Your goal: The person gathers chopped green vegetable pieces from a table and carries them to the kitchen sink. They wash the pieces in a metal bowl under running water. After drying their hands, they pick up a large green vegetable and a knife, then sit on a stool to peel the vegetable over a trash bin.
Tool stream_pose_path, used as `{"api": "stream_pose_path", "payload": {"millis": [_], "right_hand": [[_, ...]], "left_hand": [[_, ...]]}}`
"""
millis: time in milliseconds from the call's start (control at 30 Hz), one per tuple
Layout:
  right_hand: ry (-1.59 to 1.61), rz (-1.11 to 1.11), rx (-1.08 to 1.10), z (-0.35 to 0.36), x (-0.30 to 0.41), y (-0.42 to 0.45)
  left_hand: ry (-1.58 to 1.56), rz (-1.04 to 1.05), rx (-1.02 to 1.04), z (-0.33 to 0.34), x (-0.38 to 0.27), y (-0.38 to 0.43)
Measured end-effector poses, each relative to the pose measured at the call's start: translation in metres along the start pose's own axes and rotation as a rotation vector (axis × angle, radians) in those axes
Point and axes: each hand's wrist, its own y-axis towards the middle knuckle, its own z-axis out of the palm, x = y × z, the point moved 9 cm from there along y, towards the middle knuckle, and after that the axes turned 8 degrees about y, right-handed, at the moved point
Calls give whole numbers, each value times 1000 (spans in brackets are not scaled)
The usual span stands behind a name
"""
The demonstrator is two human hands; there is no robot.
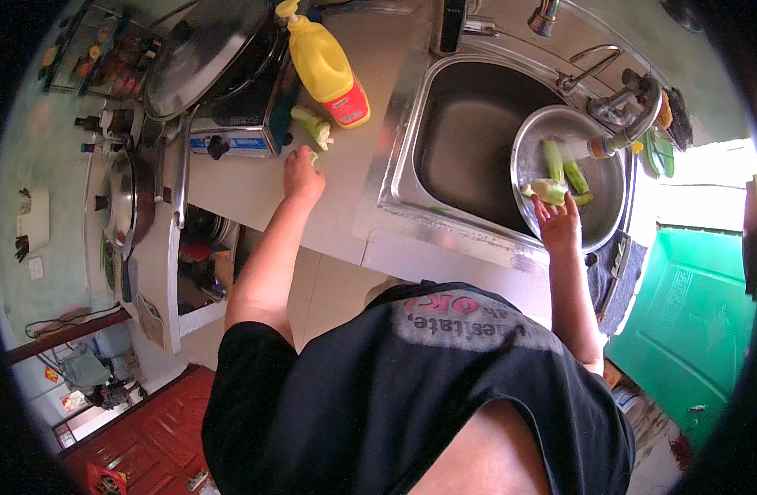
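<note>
My left hand (303,178) is over the countertop, its fingers curled around a small pale-green vegetable piece (314,157) that they mostly hide. Just beyond it lies a larger cut green vegetable piece (312,125), its torn pale end towards me. On the right, my right hand (559,224) reaches over the near rim of a round metal basin (607,226). Its fingertips grip a pale peeled vegetable piece (548,191). More long green vegetable pieces (553,161) lie in the basin, beneath a blurred stream from the faucet (613,145).
The basin rests over the right part of a steel sink (465,136). A yellow pump bottle (329,68) stands beyond my left hand. Farther left are a gas stove (236,139), a large metal lid (199,55) and a lidded pot (121,198). A knife (619,263) lies right of the sink.
</note>
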Motion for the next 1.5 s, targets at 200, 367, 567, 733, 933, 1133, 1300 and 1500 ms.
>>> {"api": "stream_pose_path", "payload": {"millis": [200, 367, 567, 733, 933, 1133, 1300, 1500], "right_hand": [[-292, -112, -53, -39, 18, -16], [-280, -116, -80, -39, 11, -43], [-260, -127, -149, -64, 16, -55], [-214, -128, -139, -62, 18, -62], [-220, -112, -101, -57, 19, -62], [-242, -109, -87, -55, 43, -78], [-231, -179, -118, -88, 83, -90], [-22, -147, 5, -37, 113, -12]], "left_hand": [[71, 407, -67, -8, -40, 48], [278, 388, 206, 6, -43, 67], [321, 435, 372, -3, -60, 45], [-594, 306, 556, -13, -101, 6], [-1129, 139, 1080, 9, -290, -65], [-1306, 85, 1151, 72, -424, -68], [-1189, -254, 688, 104, -406, -43], [-1807, -458, 1025, 124, -454, -52]]}}
